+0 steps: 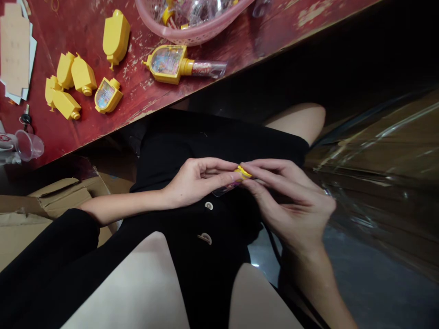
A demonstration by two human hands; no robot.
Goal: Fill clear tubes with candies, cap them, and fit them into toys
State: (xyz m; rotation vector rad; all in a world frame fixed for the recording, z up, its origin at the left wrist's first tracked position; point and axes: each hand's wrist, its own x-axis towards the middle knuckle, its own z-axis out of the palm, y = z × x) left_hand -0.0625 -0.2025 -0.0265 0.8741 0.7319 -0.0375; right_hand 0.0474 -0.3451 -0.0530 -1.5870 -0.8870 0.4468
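Observation:
Over my lap, my left hand (pixel 192 183) is closed around a small clear plastic tube (pixel 224 189), whose lower edge shows beneath the thumb. A yellow cap (pixel 244 172) is at the tube's right end. My right hand (pixel 295 196) pinches this cap between thumb and fingertips. Much of the tube is hidden by my fingers, and I cannot tell how firmly the cap sits. On the table lies a yellow arch-shaped toy case (pixel 168 64) with a clear picture window and a similar tube joined to its right side.
A pink basket (pixel 202 34) of plastic pieces stands on the worn red table (pixel 133 98). Several yellow toy cases (pixel 116 36) lie to its left. Farther left are cardboard pieces (pixel 14 50), keys (pixel 26 116) and a clear cup (pixel 30 145). Cardboard boxes (pixel 68 196) are below.

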